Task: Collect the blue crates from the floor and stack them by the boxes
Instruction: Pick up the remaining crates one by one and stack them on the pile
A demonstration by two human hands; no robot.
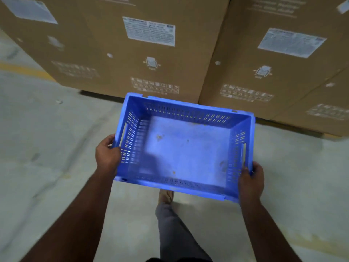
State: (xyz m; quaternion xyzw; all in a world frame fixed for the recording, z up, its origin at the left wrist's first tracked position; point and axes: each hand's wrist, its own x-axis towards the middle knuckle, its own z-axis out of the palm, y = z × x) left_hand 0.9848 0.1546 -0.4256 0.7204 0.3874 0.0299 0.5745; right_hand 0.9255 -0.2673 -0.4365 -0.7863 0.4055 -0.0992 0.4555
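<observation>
An empty blue crate (186, 148) with slotted walls is held level above the floor, in front of me. My left hand (107, 156) grips its left wall near the handle slot. My right hand (251, 181) grips its right wall at the near corner. Large cardboard boxes (132, 53) stand just beyond the crate's far edge, one on the left and another (273, 63) on the right. No other crate is in view.
Grey concrete floor (47, 138) spreads to the left and right of me. A yellow floor line (24, 69) runs at the far left. My leg and foot (166, 197) show below the crate.
</observation>
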